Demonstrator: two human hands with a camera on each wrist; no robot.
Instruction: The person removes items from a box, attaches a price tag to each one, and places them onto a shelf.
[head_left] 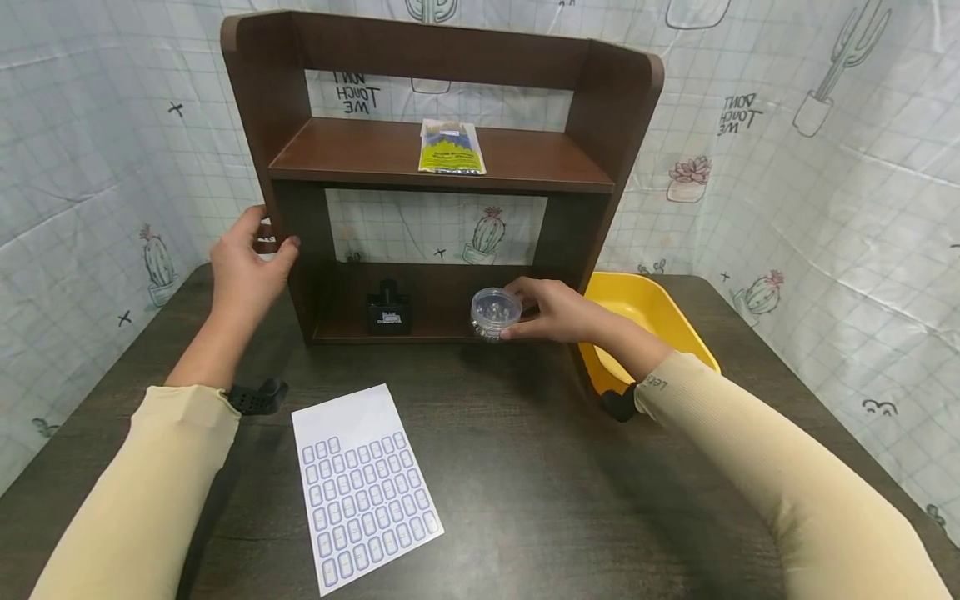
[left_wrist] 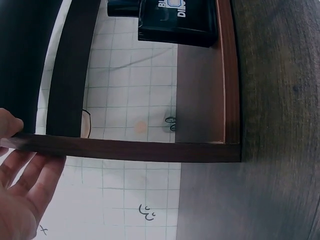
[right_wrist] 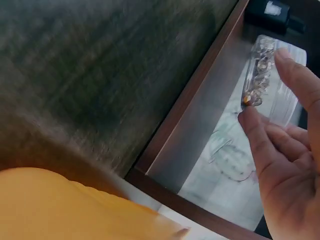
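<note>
In the head view my right hand [head_left: 553,310] grips a small round clear jar [head_left: 496,313] by its side, at the front of the lower shelf. Shiny bead-like pieces [right_wrist: 261,75] lie inside it, as the right wrist view shows. My left hand [head_left: 251,258] holds the left side panel of a dark brown wooden shelf unit [head_left: 442,179], thumb inside and fingers outside; in the left wrist view the fingers [left_wrist: 37,175] wrap the panel's edge. A black square bottle [head_left: 388,310] with white lettering stands on the lower shelf, left of the jar.
A yellow-green packet [head_left: 452,148] leans on the upper shelf. A yellow tray [head_left: 637,300] sits right of the unit, partly behind my right forearm. On the dark table [head_left: 540,483] lies a white sheet of blue-bordered labels [head_left: 363,483]. Patterned cloth hangs behind.
</note>
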